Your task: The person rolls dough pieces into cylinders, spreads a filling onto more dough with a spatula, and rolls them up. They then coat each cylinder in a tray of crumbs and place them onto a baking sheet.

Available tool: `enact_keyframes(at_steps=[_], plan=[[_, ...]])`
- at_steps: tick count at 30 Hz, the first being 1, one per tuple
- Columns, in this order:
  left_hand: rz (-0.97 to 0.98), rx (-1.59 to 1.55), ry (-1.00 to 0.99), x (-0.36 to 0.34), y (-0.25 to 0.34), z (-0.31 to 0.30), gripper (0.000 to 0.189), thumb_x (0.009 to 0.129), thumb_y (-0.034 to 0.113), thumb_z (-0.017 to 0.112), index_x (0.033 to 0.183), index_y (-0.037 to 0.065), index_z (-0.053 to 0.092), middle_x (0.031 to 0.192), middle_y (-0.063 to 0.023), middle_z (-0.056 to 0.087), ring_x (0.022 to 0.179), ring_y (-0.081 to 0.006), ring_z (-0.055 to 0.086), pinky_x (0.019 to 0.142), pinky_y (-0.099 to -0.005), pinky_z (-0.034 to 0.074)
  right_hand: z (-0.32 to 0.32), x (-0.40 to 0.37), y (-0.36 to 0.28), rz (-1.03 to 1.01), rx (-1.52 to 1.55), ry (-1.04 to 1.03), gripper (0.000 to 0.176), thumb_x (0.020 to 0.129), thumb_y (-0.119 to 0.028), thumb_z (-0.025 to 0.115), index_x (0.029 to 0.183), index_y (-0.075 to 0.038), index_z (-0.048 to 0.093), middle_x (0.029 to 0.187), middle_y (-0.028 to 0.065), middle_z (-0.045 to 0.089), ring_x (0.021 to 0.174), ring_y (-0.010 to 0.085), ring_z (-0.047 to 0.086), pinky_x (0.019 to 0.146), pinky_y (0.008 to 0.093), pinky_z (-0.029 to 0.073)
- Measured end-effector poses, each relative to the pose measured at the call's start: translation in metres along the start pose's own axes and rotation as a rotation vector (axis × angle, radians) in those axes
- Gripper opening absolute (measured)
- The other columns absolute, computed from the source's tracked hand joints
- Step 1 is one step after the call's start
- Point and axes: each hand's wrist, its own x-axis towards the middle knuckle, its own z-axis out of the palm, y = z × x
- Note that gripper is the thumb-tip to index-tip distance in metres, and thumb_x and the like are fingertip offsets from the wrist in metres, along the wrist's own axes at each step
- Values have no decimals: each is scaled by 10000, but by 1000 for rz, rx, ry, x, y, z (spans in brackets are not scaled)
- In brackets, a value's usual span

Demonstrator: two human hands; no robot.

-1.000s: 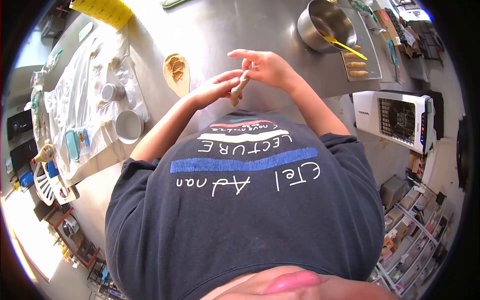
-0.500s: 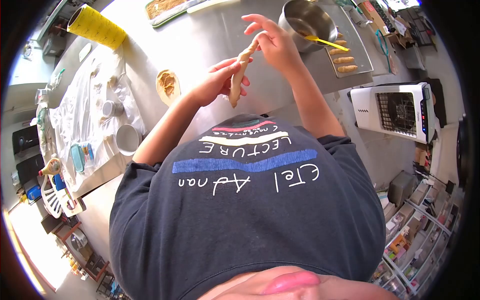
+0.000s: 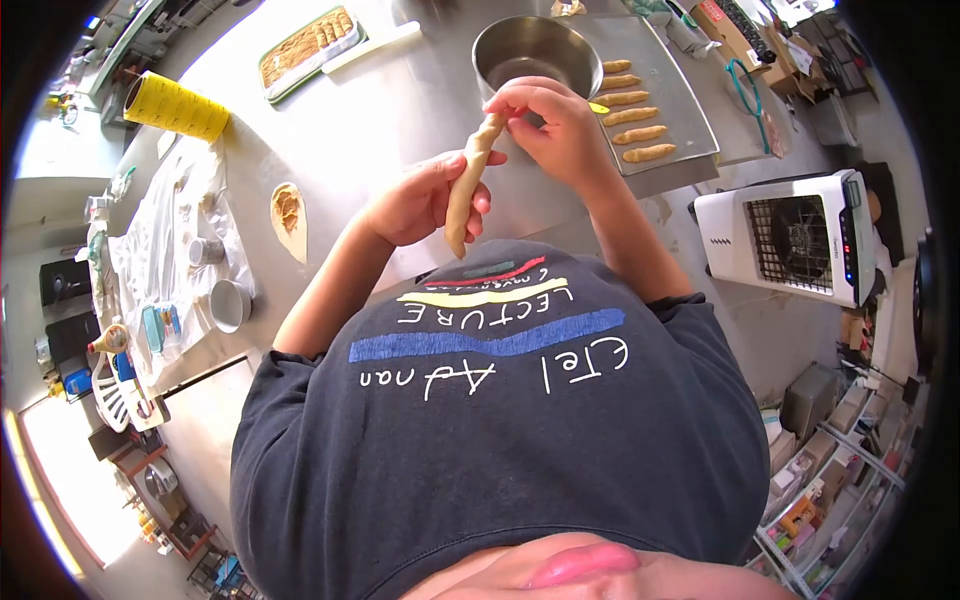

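Note:
A long, lumpy strip of pale dough (image 3: 463,205) hangs at a slant over the near edge of the steel table. My left hand (image 3: 425,200) is closed around its middle, thumb on top and fingers behind. At the upper end, my right hand (image 3: 552,125) pinches the dough between thumb and curled fingers. Just beyond the right hand stands a steel pot (image 3: 540,50), partly hidden by that hand. A bit of a yellow utensil (image 3: 598,108) shows beside it. Shaped dough sticks (image 3: 635,115) lie in a row on a flat tray (image 3: 690,120) to the right.
Left of my hands lies a spoon-shaped piece with brown paste (image 3: 288,212). A yellow roll (image 3: 178,107), plastic sheeting (image 3: 165,220) and a metal bowl (image 3: 230,305) are farther left. A green-rimmed tray (image 3: 300,60) sits at the back. A white air cooler (image 3: 785,235) stands at right.
My right hand's raised, spread fingers have curled in around the dough's upper end. The dough's lower end has come closer to my shirt. The view has shifted, showing more of both trays.

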Motion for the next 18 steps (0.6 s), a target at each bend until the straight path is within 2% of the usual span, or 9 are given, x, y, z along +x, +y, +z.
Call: enact_keyframes(at_steps=[2, 6, 9, 14, 18], plan=[[-14, 12, 17, 11, -6, 8, 500, 991, 367, 373, 1360, 30, 366, 860, -84, 621, 716, -194, 649, 678, -316, 539, -12, -2, 9, -110, 70, 29, 189, 732, 66, 644, 862, -69, 665, 895, 36, 661, 792, 149, 640, 672, 262, 529], [-20, 38, 32, 26, -15, 19, 490, 996, 361, 363, 1356, 29, 369, 868, -85, 625, 724, -196, 652, 669, -316, 547, -35, -9, 12, -72, 79, -27, 158, 724, 68, 650, 814, -62, 658, 872, 30, 667, 791, 150, 647, 670, 261, 534], [-34, 56, 56, 34, -18, 26, 481, 999, 357, 355, 1352, 30, 372, 873, -85, 629, 732, -197, 655, 658, -316, 553, -44, -13, 22, -113, 94, -98, 205, 718, 133, 605, 835, -31, 644, 891, 48, 660, 773, 136, 651, 646, 230, 527], [-40, 89, 92, 43, -23, 33, 481, 1000, 357, 357, 1353, 31, 374, 884, -80, 635, 759, -198, 663, 659, -311, 555, -53, -21, 27, 54, 201, -23, 309, 747, 139, 566, 994, -44, 597, 819, 22, 630, 760, 101, 637, 665, 230, 515], [-44, 111, 111, 47, -27, 33, 482, 997, 371, 365, 1363, 58, 376, 919, -74, 635, 776, -198, 666, 688, -318, 556, -58, -19, 32, 56, 162, -59, 351, 771, 145, 531, 1053, -56, 585, 805, 19, 616, 766, 97, 627, 691, 227, 511]])
